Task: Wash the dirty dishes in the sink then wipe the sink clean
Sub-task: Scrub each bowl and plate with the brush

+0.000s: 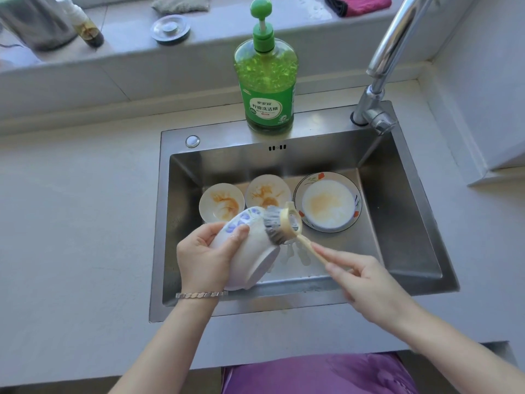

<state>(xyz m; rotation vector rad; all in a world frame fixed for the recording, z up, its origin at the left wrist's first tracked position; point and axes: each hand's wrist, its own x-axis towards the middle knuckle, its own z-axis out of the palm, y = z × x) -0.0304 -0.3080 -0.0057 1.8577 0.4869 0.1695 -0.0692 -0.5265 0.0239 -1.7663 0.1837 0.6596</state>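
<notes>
At frame centre, the left hand (204, 251) gripped a tilted bowl (250, 248) above the sink (397, 223). The right hand (366, 282) pinched the brush (279, 226) handle, bristles touching the bowl.

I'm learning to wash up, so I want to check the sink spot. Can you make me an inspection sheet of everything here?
Surface: grey countertop around a steel sink; sink floor looks wet beside the bowl.
Job's things: flowered bowl and brush in hand; two stained small dishes and a stained floral plate on the sink floor.
Clutter: green soap bottle on the sink's back rim; drain stopper, spray bottle, grey cloth and pink cloth on the ledge.
Hands: left hand grips the tilted bowl; right hand pinches the brush handle with its fingers, bristles against the bowl's outside.
Cables: nothing seen.
Surroundings: faucet at the sink's back right corner.
</notes>
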